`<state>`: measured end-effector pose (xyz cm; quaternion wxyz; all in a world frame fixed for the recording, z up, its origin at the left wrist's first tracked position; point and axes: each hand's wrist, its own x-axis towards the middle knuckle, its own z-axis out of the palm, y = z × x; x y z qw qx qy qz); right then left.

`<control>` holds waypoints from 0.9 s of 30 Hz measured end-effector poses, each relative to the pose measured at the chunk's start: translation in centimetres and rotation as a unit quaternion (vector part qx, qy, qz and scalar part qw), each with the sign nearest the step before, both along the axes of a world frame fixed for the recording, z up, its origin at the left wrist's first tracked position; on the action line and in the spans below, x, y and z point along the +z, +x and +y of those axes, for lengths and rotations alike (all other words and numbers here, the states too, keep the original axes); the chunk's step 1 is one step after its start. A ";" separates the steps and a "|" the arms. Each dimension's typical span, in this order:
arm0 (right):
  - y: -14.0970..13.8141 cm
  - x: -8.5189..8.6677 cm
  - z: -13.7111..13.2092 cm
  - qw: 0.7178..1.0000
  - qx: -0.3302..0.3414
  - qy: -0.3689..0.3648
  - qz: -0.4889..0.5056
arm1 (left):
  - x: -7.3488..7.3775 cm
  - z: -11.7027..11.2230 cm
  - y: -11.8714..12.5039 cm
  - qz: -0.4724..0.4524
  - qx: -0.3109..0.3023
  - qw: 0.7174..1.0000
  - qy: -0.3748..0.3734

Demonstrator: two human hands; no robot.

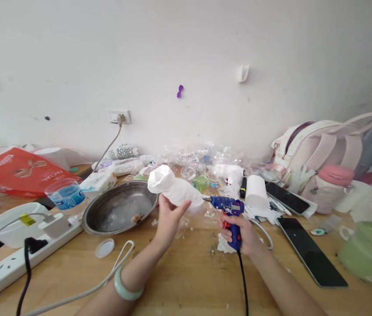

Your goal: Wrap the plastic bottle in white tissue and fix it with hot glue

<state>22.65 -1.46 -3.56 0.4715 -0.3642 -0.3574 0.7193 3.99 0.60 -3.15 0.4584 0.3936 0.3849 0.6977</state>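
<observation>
My left hand [171, 217] grips a white, paper-wrapped form [181, 191] with a rounded knob at its left end, held above the table. The fingers behind it are hidden. Wrapped round the handle of a blue glue gun [228, 204] is my right hand [238, 230], with fingers at the red trigger. The gun's nozzle points left and meets or nearly meets the right end of the white form; I cannot tell whether they touch. A black cord [243, 281] runs down from the gun's handle.
A metal basin [95, 219] with a small brown lump stands left, beside a power strip [4, 270] and cables. Clear plastic pieces lie at the back. Right are a paper roll [257, 192], two phones, a green cup [366, 254], a pink-lidded jar [324, 193] and a backpack [314, 145].
</observation>
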 end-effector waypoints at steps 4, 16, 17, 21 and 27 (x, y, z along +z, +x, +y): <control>-0.1 -0.2 -0.5 0.997 -0.008 0.074 -0.034 | -0.4 -0.2 -0.1 0.079 0.007 0.997 0.000; 0.1 -0.9 -0.4 0.991 -0.002 0.105 -0.082 | -1.3 -0.2 -0.5 0.267 -0.002 0.962 0.050; 0.0 -0.8 -0.4 0.991 -0.004 0.105 -0.079 | -1.3 -0.2 -0.5 0.272 0.000 0.961 0.057; 0.0 -0.9 -0.4 0.993 -0.010 0.099 -0.069 | -1.3 -0.4 -0.3 0.281 0.007 0.957 0.072; 0.0 -1.3 -0.2 0.992 -0.032 0.101 -0.066 | -1.0 -0.5 -0.2 0.283 0.003 0.957 0.069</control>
